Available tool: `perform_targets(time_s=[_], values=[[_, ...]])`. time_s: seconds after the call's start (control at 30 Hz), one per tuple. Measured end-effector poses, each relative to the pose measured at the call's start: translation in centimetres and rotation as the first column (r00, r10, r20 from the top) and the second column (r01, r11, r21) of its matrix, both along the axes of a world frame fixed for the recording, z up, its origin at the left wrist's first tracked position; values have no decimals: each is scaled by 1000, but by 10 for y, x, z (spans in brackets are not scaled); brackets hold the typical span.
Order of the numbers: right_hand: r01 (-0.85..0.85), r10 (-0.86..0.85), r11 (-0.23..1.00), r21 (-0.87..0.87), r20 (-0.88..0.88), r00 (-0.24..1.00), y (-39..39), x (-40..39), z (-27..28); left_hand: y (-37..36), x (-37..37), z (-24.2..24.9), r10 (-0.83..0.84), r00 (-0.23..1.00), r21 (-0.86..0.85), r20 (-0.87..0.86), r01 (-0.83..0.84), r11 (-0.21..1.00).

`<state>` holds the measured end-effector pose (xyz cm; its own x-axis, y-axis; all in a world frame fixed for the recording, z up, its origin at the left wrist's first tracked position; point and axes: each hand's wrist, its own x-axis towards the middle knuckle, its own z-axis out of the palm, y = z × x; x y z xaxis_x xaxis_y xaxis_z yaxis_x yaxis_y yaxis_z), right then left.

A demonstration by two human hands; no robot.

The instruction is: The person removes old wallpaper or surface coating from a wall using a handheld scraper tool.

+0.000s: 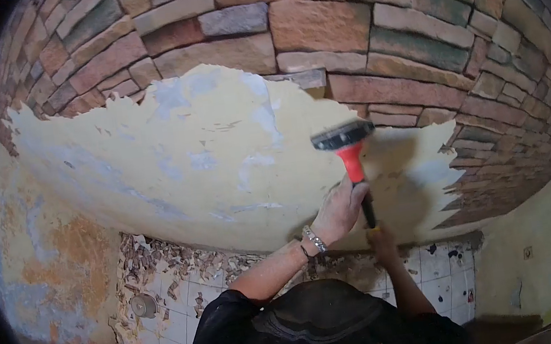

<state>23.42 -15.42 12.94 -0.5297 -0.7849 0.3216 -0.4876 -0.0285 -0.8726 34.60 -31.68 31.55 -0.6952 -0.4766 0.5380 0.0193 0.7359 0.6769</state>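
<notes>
A long-handled scraper [350, 161] with a wide black head, a red neck and a dark handle is held up at the wall. Its head lies near the torn lower edge of the stone-pattern wallpaper [320, 24]. My left hand [338, 216] is closed around the handle just below the red neck. Lower down, my right hand [384, 246] is wrapped at the handle's bottom end, slightly blurred, beside a small yellow part. Below the tear shows the bare cream wall [219, 158] with pale bluish patches.
Torn paper scraps [156, 257] litter the white tiled floor [197, 293] along the wall's foot. A round greyish object [143, 306] sits on the floor at left. The left side wall [48, 266] is stained; a socket [528, 252] is on the right wall.
</notes>
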Motion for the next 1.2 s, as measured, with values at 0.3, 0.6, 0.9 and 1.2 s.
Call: perform_targets(time_s=[0.3, 0.6, 0.9, 1.2], values=[[-190, 196, 981, -50, 312, 930, -68, 60, 33, -23, 8, -4, 160, 981, 138, 114, -175, 975], [-261, 340, 940, -220, 533, 775, -69, 71, 41, -25, 1, -9, 92, 964, 26, 249, -102, 994], [-197, 259, 965, -172, 534, 805, -42, 56, 26, -6, -23, -17, 56, 941, -17, 333, -54, 998], [-131, 148, 989, -69, 520, 841, -36, 46, 29, 0, -37, -19, 91, 945, -18, 313, -90, 996]])
